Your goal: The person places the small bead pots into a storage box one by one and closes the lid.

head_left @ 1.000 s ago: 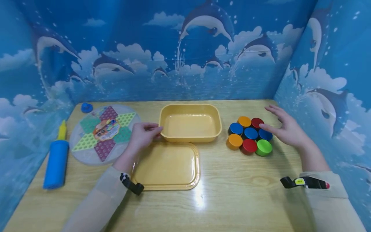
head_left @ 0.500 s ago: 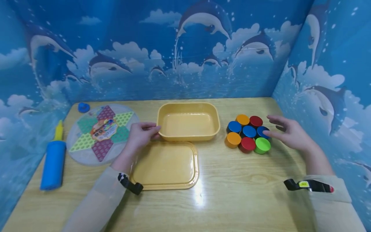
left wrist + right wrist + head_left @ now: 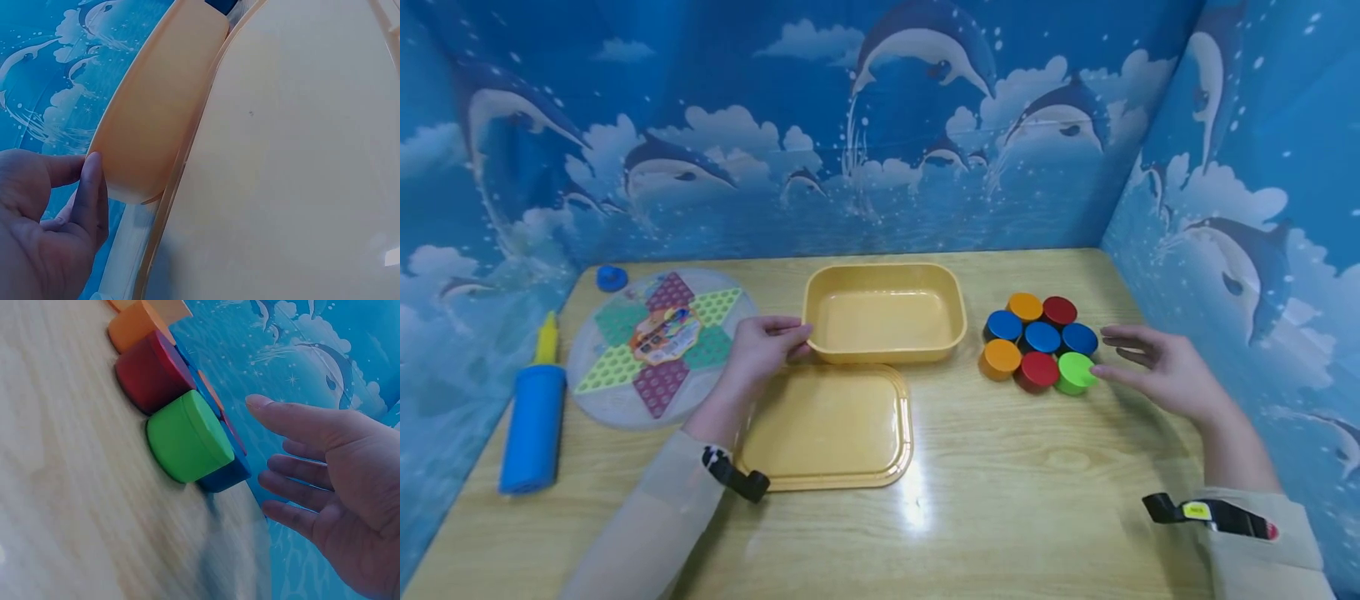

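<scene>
- I see the right hand (image 3: 1172,371) with its grip apart: thumb and fingers are spread and nothing sits between them.
- Just to its left, the green lidded tub (image 3: 1077,373) stands upright at the near right corner of the eight-tub cluster (image 3: 1042,337); my right wrist view shows no contact with it.
- The right-hand blue tub (image 3: 1079,339) is directly behind the green one, level with the fingers, while the thumb points to the green one's edge.
- I judge that this sideways line counts most: the tubs lie leftward of the grip, and being round and squat they offer no long axis to line up with.
- The left hand (image 3: 760,350) has its grip together, pinching the rim of the yellow plastic container (image 3: 887,353) at the left end.
- That container's long axis runs left to right, its right end facing the tubs, so the right hand is clearly nearer to them.
- A flat yellow lid (image 3: 831,429) lies on the desk (image 3: 1015,517) in front of the container.
</scene>
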Demonstrator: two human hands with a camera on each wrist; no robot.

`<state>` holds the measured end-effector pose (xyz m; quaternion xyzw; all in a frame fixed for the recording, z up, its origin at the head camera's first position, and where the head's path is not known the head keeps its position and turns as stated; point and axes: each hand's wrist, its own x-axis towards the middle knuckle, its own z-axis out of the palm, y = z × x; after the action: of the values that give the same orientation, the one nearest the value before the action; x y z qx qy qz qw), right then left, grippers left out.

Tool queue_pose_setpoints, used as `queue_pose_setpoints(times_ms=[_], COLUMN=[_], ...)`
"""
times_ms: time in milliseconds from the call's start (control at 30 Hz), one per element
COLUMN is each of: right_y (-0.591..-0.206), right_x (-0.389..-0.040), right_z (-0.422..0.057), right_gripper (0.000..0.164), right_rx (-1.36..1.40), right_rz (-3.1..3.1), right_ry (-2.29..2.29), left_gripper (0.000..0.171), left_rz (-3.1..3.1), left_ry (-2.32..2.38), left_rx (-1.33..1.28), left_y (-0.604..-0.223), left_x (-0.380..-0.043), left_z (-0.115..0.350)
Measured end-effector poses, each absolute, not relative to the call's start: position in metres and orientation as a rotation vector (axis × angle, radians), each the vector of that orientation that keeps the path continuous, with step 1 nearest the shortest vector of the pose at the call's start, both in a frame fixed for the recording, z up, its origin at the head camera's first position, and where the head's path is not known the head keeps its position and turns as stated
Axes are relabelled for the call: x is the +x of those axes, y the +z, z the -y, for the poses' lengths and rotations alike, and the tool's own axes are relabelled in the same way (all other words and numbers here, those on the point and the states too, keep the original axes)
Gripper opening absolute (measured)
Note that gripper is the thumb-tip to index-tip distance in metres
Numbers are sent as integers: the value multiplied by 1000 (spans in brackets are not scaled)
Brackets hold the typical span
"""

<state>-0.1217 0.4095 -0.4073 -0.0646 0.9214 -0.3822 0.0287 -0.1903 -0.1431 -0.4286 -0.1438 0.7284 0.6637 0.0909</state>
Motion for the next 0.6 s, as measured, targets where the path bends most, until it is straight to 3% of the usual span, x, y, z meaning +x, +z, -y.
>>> queue_pose_setpoints(times_ms=[233,600], right_y=[-423,-433], right_x=[-115,-113], right_z=[-403,-391], right_gripper=[57,67], right_rx=[-176,-100], right_rz=[-2830,-2836], right_ry=[-1164,-1047], left_gripper=[39,37], left_rz=[-2156,-2103], left_ry=[1976,2020], left_rx=[-432,-425], left_y=[-428,-429], left_x=[-189,-189], left_z=[148,144])
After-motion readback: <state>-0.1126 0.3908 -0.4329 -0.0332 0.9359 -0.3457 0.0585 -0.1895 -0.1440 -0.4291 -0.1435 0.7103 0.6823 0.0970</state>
